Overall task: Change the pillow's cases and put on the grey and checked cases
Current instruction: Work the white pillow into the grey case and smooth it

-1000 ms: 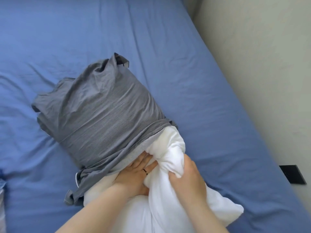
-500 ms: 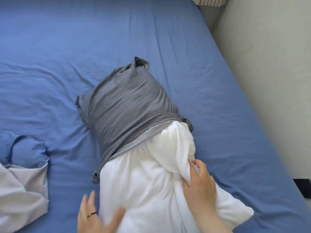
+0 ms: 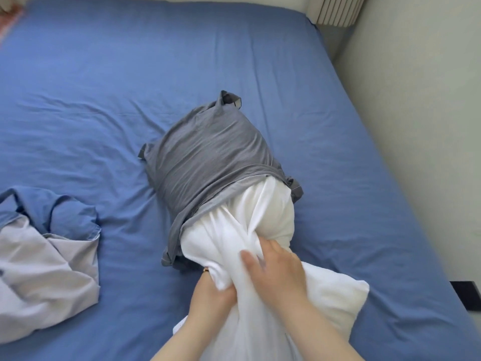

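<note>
Bed: blue sheet, creased, evenly lit.
Wall: pale, along right side.
Radiator: top right corner.

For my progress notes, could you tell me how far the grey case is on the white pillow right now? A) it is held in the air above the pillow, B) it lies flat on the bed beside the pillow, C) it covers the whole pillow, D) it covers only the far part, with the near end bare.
D: the grey case sheathes only the far part, while the white pillow sticks out bare toward the left hand and right hand bunching it.
</note>
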Demonstrator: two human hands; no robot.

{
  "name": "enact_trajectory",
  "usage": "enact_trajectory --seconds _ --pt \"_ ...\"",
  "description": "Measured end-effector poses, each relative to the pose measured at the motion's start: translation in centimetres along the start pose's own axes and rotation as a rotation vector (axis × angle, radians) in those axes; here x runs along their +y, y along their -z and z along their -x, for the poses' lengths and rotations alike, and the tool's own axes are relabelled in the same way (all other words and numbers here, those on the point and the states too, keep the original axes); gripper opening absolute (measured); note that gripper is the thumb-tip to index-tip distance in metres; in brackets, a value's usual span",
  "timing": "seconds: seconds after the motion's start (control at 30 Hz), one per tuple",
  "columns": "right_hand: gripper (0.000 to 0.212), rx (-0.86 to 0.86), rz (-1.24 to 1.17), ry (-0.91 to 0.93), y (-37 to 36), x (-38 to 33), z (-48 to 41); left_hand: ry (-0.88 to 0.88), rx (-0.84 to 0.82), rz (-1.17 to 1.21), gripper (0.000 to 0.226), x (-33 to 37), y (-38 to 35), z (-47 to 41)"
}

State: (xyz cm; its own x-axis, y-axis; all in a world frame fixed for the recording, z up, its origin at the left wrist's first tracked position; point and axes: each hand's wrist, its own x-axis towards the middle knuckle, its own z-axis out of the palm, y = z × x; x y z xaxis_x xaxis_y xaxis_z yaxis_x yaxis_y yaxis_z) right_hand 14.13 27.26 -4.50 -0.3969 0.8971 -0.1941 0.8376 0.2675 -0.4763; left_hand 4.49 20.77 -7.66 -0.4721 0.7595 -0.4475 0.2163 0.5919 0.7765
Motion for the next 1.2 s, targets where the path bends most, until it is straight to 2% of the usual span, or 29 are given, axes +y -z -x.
enact_trajectory --seconds 0.07,0.1,0.17,0.27,0.37,0.5,0.57,0.6,0.67,0.73,0.77,0.8,0.83,0.87,0.9,0.97,1.1,1.2 --pt "0.082 -0.156 -0.017 -0.071 -0.4 -0.7 -0.1 -0.060 -0.071 0.001 0.009 1.1 -0.6 0.7" --pt "0.095 -0.201 -0.009 -0.104 -0.4 -1.0 -0.3 -0.059 -0.133 0.056 0.014 1.5 -0.6 1.0" --pt "0.106 -0.232 -0.003 -0.178 -0.3 -1.0 -1.0 -0.051 -0.300 0.164 0.045 1.0 -0.3 1.2" --pt "0.108 -0.240 0.052 -0.219 -0.6 -0.1 -2.1 0.003 -0.638 0.379 0.073 -0.4 0.6 0.9" --pt "0.106 -0.173 0.092 -0.211 -2.1 0.7 -2.6 0.147 -0.766 0.564 0.077 -1.9 0.5 0.4" --pt "0.097 -0.110 0.171 -0.215 -4.1 2.3 -3.8 0.147 -0.857 0.393 0.080 -2.8 0.5 -0.7" --pt "0.085 -0.105 0.155 -0.215 -4.4 2.7 -4.5 0.062 -0.844 0.254 0.069 -2.0 1.7 -1.5" --pt "0.075 -0.087 0.140 -0.203 -4.4 3.1 -4.8 -0.003 -0.799 0.187 0.056 -1.2 2.4 -2.1" --pt "0.050 -0.040 0.125 -0.139 -3.9 3.8 -5.1 -0.140 -0.523 -0.034 0.019 1.1 4.0 -3.4" --pt "0.031 -0.029 0.112 -0.075 -2.5 4.5 -5.5 -0.248 -0.107 -0.228 0.021 4.6 5.2 -4.9" --pt "0.023 -0.004 0.108 -0.039 -1.5 4.7 -5.6 -0.335 0.029 -0.256 0.018 6.6 5.3 -5.7" --pt "0.014 0.044 0.145 0.013 -0.2 4.9 -5.7 -0.425 0.090 -0.285 0.019 8.6 5.1 -6.7" --pt "0.009 0.094 0.242 0.089 1.2 5.1 -5.8 -0.500 0.096 -0.327 0.027 10.6 4.6 -7.7" --pt "0.020 0.150 0.305 0.141 2.6 5.1 -5.8 -0.547 0.063 -0.376 0.037 12.3 3.9 -8.7" --pt "0.030 0.193 0.382 0.197 4.2 5.0 -5.8 -0.550 0.013 -0.438 0.048 13.8 3.0 -9.5" --pt "0.035 0.250 0.430 0.271 6.8 5.6 -5.4 -0.482 -0.069 -0.543 0.062 16.2 1.4 -10.6" --pt "0.030 0.172 0.453 0.417 10.0 7.7 -3.1 -0.466 -0.057 -0.623 0.063 18.4 -0.9 -11.3" --pt "0.028 0.070 0.470 0.450 9.2 9.2 -1.4 -0.423 -0.133 -0.860 0.054 18.5 -2.9 -11.2"
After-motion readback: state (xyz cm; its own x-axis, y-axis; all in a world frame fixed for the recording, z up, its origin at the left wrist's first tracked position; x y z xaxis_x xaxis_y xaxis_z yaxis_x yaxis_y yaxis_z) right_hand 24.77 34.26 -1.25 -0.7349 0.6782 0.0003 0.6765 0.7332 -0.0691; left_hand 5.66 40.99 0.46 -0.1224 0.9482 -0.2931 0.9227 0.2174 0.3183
